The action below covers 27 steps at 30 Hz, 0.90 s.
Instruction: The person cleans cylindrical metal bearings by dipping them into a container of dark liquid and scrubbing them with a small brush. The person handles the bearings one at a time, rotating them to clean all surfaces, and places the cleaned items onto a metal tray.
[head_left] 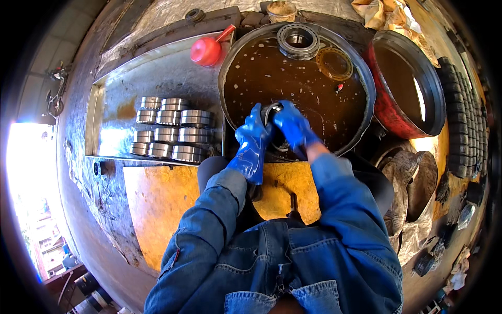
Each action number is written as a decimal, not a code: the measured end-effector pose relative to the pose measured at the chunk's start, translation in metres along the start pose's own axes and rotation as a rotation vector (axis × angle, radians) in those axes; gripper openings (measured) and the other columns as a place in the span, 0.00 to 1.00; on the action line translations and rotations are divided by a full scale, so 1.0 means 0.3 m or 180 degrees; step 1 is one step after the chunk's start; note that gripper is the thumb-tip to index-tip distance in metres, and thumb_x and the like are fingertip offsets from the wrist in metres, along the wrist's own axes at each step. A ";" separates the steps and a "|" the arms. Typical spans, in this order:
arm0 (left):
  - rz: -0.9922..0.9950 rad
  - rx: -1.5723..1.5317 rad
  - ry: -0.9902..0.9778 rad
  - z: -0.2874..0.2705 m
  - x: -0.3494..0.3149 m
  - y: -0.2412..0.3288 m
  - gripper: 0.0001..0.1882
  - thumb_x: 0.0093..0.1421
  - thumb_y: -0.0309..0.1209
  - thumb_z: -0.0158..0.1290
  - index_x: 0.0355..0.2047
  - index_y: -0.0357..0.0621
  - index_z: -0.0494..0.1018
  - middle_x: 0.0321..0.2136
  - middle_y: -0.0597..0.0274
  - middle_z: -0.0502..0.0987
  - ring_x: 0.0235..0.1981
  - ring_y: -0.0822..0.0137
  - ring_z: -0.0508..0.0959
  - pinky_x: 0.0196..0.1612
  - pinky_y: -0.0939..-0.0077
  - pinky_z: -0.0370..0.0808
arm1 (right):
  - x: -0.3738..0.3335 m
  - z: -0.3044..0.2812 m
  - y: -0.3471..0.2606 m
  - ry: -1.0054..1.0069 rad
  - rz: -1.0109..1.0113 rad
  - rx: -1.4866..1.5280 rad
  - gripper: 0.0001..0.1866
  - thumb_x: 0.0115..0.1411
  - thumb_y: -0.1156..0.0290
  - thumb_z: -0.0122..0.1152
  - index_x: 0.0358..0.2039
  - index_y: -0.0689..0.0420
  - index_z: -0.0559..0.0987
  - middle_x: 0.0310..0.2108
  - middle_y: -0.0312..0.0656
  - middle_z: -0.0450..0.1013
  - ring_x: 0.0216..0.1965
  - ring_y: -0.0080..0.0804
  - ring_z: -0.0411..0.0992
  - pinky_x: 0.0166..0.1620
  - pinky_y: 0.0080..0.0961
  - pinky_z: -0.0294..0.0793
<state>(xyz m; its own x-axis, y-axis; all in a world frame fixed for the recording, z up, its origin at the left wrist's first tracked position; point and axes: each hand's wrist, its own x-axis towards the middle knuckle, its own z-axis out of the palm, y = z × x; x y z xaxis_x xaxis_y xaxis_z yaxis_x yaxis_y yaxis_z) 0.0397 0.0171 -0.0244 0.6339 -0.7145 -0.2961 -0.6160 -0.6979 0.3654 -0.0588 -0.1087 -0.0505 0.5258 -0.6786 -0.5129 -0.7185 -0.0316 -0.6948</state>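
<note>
First: The grey floor [99,230] spreads widest around you, and a glaring bright opening [29,172] lights the room on your left.

Second: The large metal tray [172,68] is beside you on the left, its bare sheet shiny, with a brownish stain. Its corner nearly meets the round basin [371,104] ahead of you, filled with murky brown liquid [256,78] flecked with pale bits.

First: Under your legs is a scuffed yellow board [157,209]. To the right of the basin stands a red drum [384,102] with a dark rim, also holding liquid.

Second: Farther right you have a dark stack [463,120] of ring-like pieces, and nearer you, crumpled brown sacking [397,183].

First: Your left grip [253,133] and right grip [294,124], both in blue gloves, meet over the basin's near side. Past them, a red scoop [205,51] rests at the tray's far corner, and a thick bearing [308,52] sits at the basin's far edge.

Second: An amber ring [320,63] is just beside that bearing. Steel rings [166,135] stand stacked in rows on your tray.

First: And the metal ring [267,109]?

Second: Between your gloves, above the liquid. Your right grip is clamped on it; your left fingers lie against its side, and I cannot tell whether they close on it.
</note>
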 end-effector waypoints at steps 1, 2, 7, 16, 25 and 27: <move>-0.0055 0.0003 0.0031 -0.024 0.000 0.000 0.43 0.62 0.49 0.56 0.75 0.61 0.53 0.58 0.45 0.77 0.52 0.46 0.83 0.55 0.51 0.78 | -0.081 0.026 -0.037 0.0278 0.0321 -0.0006 0.42 0.58 0.55 0.66 0.69 0.57 0.65 0.59 0.57 0.75 0.60 0.57 0.74 0.63 0.44 0.74; -0.0128 0.0013 0.0029 -0.048 -0.021 0.000 0.43 0.62 0.48 0.56 0.75 0.61 0.53 0.58 0.45 0.77 0.52 0.46 0.83 0.56 0.51 0.78 | -0.177 0.061 -0.054 0.0532 0.0438 0.0001 0.48 0.58 0.50 0.69 0.73 0.53 0.58 0.62 0.57 0.72 0.62 0.59 0.72 0.65 0.46 0.72; -0.0105 -0.0079 0.0010 -0.059 -0.033 0.008 0.42 0.61 0.46 0.56 0.74 0.60 0.54 0.58 0.46 0.77 0.53 0.50 0.82 0.57 0.51 0.78 | -0.264 -0.042 -0.114 0.0269 0.0264 -0.0460 0.45 0.59 0.48 0.67 0.71 0.56 0.63 0.60 0.60 0.72 0.61 0.59 0.73 0.64 0.47 0.72; -0.0025 0.0049 -0.0074 -0.031 -0.011 0.019 0.42 0.62 0.47 0.55 0.74 0.60 0.53 0.60 0.51 0.76 0.57 0.52 0.80 0.57 0.54 0.78 | -0.027 0.006 0.001 0.0142 -0.0027 0.0188 0.39 0.58 0.52 0.66 0.67 0.56 0.69 0.59 0.58 0.75 0.59 0.56 0.75 0.61 0.43 0.75; 0.0002 -0.0105 0.0002 -0.018 0.003 0.019 0.43 0.64 0.54 0.54 0.75 0.59 0.52 0.59 0.51 0.77 0.54 0.51 0.82 0.57 0.52 0.78 | -0.036 -0.050 -0.018 0.0357 -0.0747 -0.0201 0.40 0.58 0.51 0.67 0.64 0.65 0.70 0.55 0.63 0.76 0.59 0.59 0.74 0.62 0.44 0.73; -0.0015 -0.0121 0.0126 -0.016 0.010 0.014 0.41 0.64 0.53 0.54 0.74 0.60 0.55 0.57 0.47 0.78 0.53 0.47 0.82 0.56 0.50 0.78 | -0.040 -0.072 -0.113 0.0063 -0.0612 -0.0259 0.30 0.60 0.56 0.62 0.58 0.63 0.77 0.53 0.63 0.77 0.57 0.58 0.76 0.60 0.43 0.75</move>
<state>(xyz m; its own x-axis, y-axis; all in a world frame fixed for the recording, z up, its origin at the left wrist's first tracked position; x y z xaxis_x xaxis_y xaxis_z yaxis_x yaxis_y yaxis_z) 0.0412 0.0123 -0.0194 0.6553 -0.7082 -0.2629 -0.5952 -0.6983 0.3976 -0.0505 -0.1153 -0.0101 0.6482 -0.6688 -0.3641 -0.6406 -0.2204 -0.7355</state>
